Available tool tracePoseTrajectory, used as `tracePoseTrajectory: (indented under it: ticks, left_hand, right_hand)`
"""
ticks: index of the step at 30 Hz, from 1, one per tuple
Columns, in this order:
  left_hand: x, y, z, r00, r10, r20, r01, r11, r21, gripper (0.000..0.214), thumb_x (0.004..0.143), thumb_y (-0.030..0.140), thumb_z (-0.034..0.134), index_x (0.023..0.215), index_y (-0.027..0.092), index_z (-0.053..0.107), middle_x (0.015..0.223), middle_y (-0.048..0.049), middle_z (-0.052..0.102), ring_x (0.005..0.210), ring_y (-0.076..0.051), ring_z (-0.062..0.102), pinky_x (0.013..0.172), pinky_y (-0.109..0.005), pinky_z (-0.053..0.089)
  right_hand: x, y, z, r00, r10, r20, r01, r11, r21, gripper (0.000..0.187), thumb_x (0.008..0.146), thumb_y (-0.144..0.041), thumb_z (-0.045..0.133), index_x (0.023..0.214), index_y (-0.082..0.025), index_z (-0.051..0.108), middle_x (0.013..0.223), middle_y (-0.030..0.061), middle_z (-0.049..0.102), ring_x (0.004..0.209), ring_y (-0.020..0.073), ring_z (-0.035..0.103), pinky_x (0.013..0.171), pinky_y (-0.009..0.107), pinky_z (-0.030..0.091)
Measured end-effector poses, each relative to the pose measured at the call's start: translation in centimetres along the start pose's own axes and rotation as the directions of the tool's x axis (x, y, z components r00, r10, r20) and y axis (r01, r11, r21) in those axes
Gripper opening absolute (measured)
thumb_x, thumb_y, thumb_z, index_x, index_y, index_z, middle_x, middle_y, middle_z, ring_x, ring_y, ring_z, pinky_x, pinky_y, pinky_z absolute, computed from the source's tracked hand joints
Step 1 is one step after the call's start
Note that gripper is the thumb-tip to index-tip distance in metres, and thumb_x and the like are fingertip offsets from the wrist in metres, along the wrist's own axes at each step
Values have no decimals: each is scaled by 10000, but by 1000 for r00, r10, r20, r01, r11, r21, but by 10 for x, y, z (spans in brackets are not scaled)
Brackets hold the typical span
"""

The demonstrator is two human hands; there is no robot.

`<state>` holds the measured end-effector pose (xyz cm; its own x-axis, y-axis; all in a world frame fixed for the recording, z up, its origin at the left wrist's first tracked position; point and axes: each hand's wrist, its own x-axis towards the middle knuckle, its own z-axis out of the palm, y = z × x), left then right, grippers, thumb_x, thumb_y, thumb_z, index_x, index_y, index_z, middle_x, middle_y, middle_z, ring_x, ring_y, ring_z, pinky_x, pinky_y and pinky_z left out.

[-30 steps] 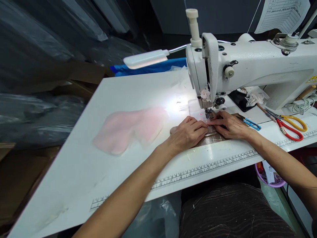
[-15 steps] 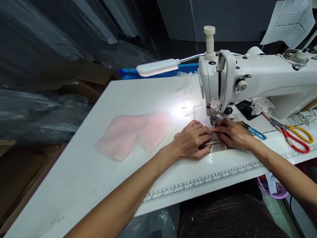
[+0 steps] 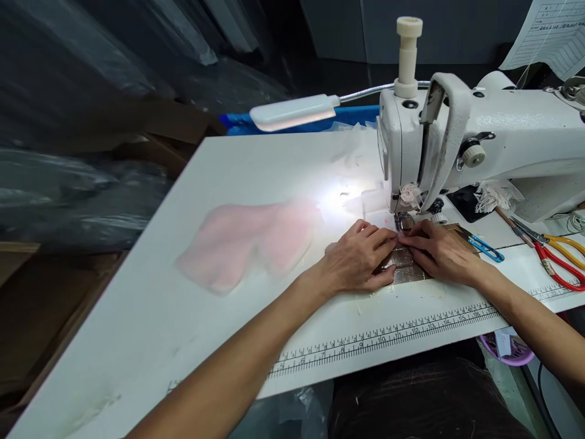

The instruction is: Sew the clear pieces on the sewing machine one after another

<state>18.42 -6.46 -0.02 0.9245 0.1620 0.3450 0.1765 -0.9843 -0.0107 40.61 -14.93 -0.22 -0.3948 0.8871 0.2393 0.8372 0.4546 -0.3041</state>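
Thin, pale sheer fabric (image 3: 375, 201) lies at the needle of a white sewing machine (image 3: 411, 134), its near part mostly hidden by my fingers. My left hand (image 3: 361, 256) rests just left of the presser foot (image 3: 404, 221), fingers bent and gathered on the fabric's edge, thumb lower down. From the right, my right hand (image 3: 441, 251) pinches the same edge close in front of the foot, its fingertips almost meeting the left ones. Below both hands shows a brownish, clear-covered plate (image 3: 409, 272) on the machine bed. A sheer pink piece (image 3: 247, 244) lies flat to the left.
Blue thread snips (image 3: 487, 249) and scissors with red and yellow handles (image 3: 560, 259) lie right of my right hand. A lamp (image 3: 295, 113) lights the white table (image 3: 150, 329), which has a ruler strip (image 3: 384, 338) along its front edge. A purple basket (image 3: 514, 353) sits below.
The view has shifted, so the machine appears larger and farther right. Both hands stay at the presser foot with their grip much the same. The pink piece lies where it was.
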Motion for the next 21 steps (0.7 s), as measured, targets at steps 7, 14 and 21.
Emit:
tracePoseTrajectory:
  ticks: [7,14,21]
  left_hand:
    - [1,-3,-1,999,-41,8,41,999,-14,386,925,350,480,1181,111,644,1180,-155,699,964,-268,658,819,-427,487]
    - [2,-10,-2,996,-70,48,71,997,-25,411,912,363,509,1230,134,632,1237,-149,683,993,-271,652,862,-446,477]
    - [3,-15,-1,995,-86,51,86,996,-14,428,920,401,515,1236,141,640,1258,-143,681,983,-270,653,860,-441,461]
  right_hand:
    - [2,-2,0,1000,3,11,-3,1000,-16,379,1019,-252,429,1295,-178,678,1110,155,631,952,235,633,842,404,595]
    - [5,-4,0,999,32,21,-32,999,-10,416,1040,-289,372,1328,-167,647,1117,166,604,942,242,624,864,443,599]
    - [3,-3,-6,993,98,60,-101,993,63,416,1028,-294,419,1364,-166,627,1132,162,597,894,216,644,854,394,582]
